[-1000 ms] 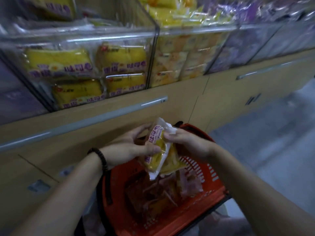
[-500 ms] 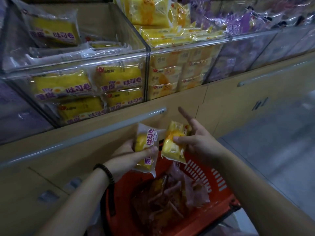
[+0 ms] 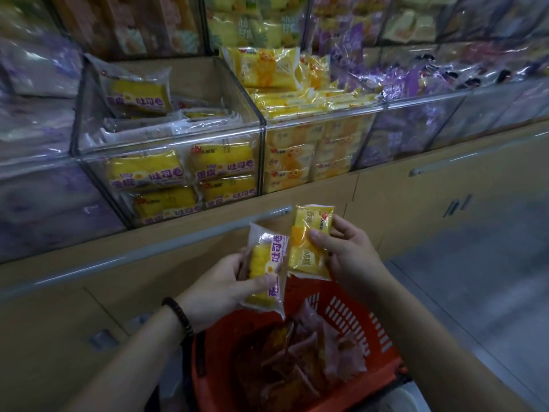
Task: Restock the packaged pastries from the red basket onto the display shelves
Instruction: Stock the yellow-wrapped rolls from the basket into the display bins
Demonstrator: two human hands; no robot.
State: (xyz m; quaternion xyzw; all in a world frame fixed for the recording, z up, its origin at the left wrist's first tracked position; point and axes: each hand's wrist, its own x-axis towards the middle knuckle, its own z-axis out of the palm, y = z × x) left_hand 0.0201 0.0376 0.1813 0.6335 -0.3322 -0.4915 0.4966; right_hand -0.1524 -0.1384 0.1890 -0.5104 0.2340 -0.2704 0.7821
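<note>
My left hand (image 3: 219,288) grips a yellow roll pastry pack with purple lettering (image 3: 266,269), held upright above the red basket (image 3: 353,331). Beside it my right hand (image 3: 349,257) pinches a yellow cake pack (image 3: 309,242) by its right edge; the two packs touch. The basket sits low between my arms and holds several more wrapped pastries (image 3: 294,364). Straight ahead, a clear bin (image 3: 166,150) holds matching purple-lettered rolls, and the bin to its right (image 3: 315,135) holds matching yellow cake packs.
More clear bins with purple-wrapped pastries (image 3: 416,81) run to the right and left. Below the bins is a wooden cabinet front with a metal rail (image 3: 124,263). Grey floor (image 3: 475,263) lies to the right. An upper shelf row (image 3: 252,22) stands behind.
The two packs, first bunched together over the basket, have been separated, one in each hand, and raised higher toward the bins. My view has tilted up, showing more of the shelves.
</note>
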